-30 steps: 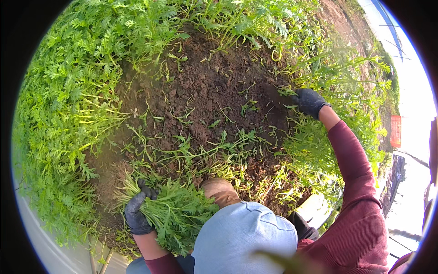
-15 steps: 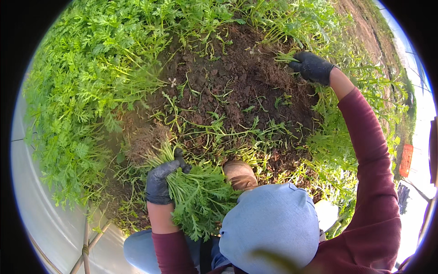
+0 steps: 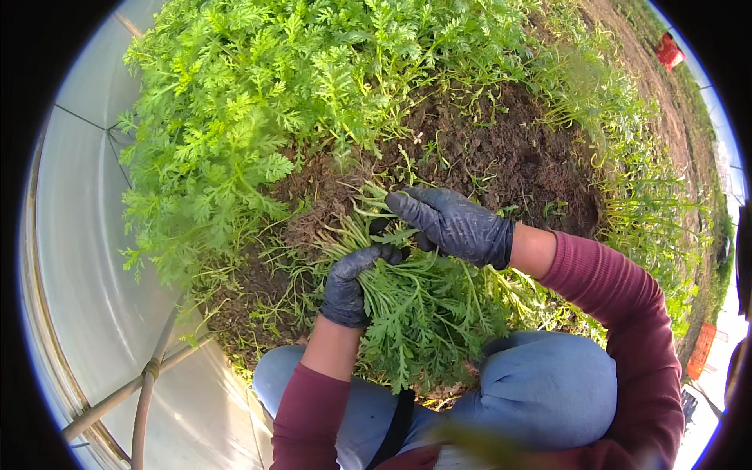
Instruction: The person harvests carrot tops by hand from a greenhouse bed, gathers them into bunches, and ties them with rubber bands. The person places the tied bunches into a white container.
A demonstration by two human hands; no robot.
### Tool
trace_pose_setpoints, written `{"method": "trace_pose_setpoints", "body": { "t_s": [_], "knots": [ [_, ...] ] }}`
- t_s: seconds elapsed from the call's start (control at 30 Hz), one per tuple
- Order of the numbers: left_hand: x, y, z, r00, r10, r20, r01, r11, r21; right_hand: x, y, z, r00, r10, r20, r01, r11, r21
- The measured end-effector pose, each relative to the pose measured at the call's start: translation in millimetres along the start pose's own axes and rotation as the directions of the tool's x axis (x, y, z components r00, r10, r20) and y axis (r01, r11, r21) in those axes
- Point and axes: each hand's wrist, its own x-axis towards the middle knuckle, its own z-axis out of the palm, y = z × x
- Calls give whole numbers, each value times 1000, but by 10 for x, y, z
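Left hand in a soil-marked dark-grey glove: fingers closed around a thick bunch of feathery green leaves, draped below them. Right hand, likewise gloved: thumb and partly hidden fingers pinching a small tuft of pale-green stems. Beyond the fingers: dense bright-green plants, crumbly brown soil. Leftward: translucent plastic sheeting. Nearer: a rounded blue-clothed knee, blocking the ground behind.

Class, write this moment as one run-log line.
left hand: gripping leafy bunch | right hand: holding green stems beside bunch | surroundings: bare soil, standing plants
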Motion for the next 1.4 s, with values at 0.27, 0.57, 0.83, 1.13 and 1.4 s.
{"method": "trace_pose_setpoints", "body": {
  "t_s": [0.27, 0.57, 0.83, 1.13, 1.4],
  "knots": [
    [-181, 81, 93, 996, -83, 32, 87, 988, -128, -180, -34, 643, 927, -285, -243, 183, 911, -370],
    [-285, 168, 194, 990, -139, -26, 141, 966, 217, -434, -246, 482, 938, -277, -209, 136, 848, -513],
    [-314, 55, 328, 980, -163, -114, 198, 839, 507, -600, -304, 383, 971, -28, -236, -61, 930, -364],
    [-476, 286, 68, 976, -208, -66, 213, 843, 494, -320, 729, -543, 732, -137, -667, -474, 602, -643],
    [-475, 304, -149, 968, -178, -179, 242, 854, 460, -41, 1962, 348, 898, -26, -439, -368, 501, -783]
  ]
}}
